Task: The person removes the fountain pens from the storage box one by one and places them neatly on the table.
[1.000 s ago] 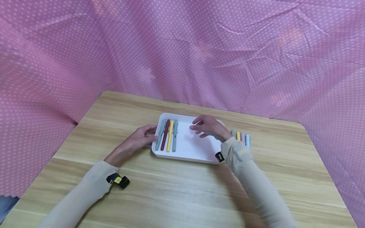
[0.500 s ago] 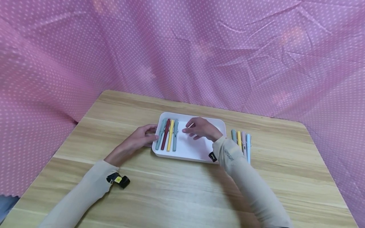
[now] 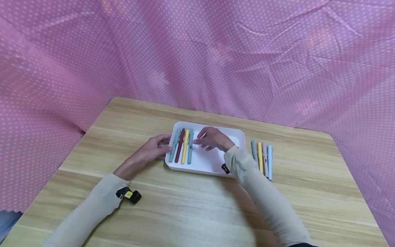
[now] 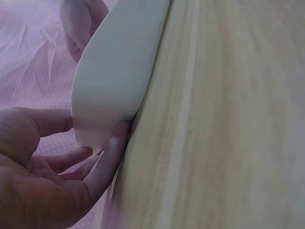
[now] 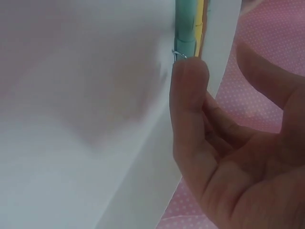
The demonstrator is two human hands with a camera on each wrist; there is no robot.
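Teal pen (image 3: 190,150) touched by relaxed right hand (image 3: 213,139); left hand (image 3: 153,148) loosely holds tray (image 3: 213,164).

Only 1 piece of printed text shows: a short line of dark lettering on the right sleeve (image 3: 241,166), near the cuff, seen in the head view. The letters are too small and blurred to read. The small black-and-yellow tag (image 3: 128,195) at the left sleeve's cuff carries no legible marking. The pens (image 3: 182,150) in the white tray (image 3: 210,165), the pens (image 3: 262,157) beside the tray's right edge and the tray itself show no readable label, brand or number in any view.
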